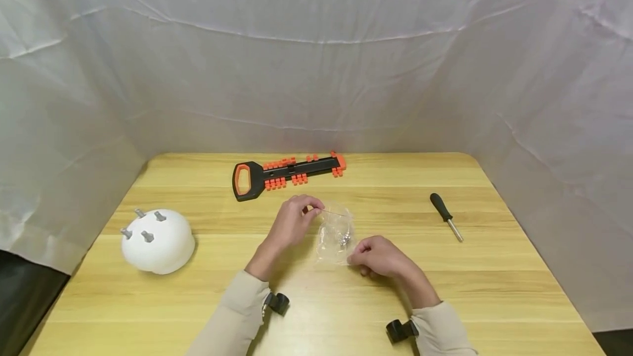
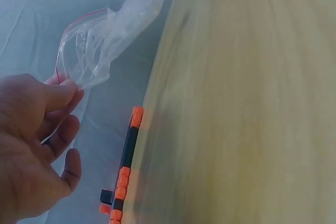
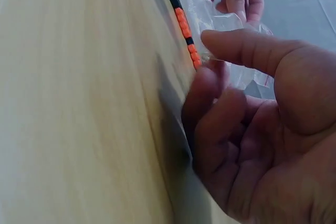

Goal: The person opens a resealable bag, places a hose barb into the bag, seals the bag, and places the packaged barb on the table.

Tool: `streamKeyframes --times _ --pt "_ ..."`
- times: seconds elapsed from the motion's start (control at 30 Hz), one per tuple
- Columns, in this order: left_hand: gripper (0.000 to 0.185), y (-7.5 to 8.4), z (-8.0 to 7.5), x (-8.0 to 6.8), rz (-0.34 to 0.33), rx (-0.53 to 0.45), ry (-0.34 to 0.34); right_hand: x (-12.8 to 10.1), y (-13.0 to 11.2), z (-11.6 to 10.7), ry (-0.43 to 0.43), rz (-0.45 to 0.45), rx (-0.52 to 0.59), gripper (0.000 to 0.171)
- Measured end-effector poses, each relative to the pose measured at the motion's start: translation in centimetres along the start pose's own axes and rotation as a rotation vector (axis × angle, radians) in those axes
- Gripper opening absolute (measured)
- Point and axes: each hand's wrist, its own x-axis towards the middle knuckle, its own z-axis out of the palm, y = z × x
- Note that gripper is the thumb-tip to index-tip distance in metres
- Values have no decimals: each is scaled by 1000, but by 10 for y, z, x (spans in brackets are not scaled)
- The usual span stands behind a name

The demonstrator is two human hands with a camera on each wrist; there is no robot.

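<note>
Between both hands hangs a clear zip bag (image 1: pixel 327 240) with a thin red line along its top edge. Small shiny metal pieces (image 1: pixel 344 239) are gathered inside it, toward the right. My left hand (image 1: pixel 290 223) pinches the bag's upper left corner by the red line, thumb against forefinger; in the left wrist view the other fingers of that hand (image 2: pixel 26 140) are loosely bent. The lower right corner is pinched by my right hand (image 1: pixel 382 257). Close up in the right wrist view, that hand (image 3: pixel 273 114) has its thumb and forefinger together on the plastic, its remaining fingers curled.
Toward the back of the wooden table (image 1: pixel 316 312) lies a black and orange rack-like tool (image 1: pixel 296 170) with a loop handle. A screwdriver (image 1: pixel 445 215) with a black handle lies at right. On the left sits a white rounded object (image 1: pixel 165 246) with several grey pegs pointing up.
</note>
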Motion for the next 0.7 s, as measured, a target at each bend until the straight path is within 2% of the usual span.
streamKeyframes --times 0.23,0.4,0.47,0.6,0.7 --pt "10 -2 -1 5 20 -22 -19 0 2 4 4 -9 170 21" --pt "10 2 -4 7 27 -56 23 3 5 5 31 -50 213 28" --pt "9 4 -6 8 35 -70 47 5 7 6 56 -76 167 24" --pt "9 12 -12 9 54 -101 107 9 7 10 145 -173 -36 9" --pt "9 19 -18 11 87 -136 153 11 5 10 213 -241 -158 6"
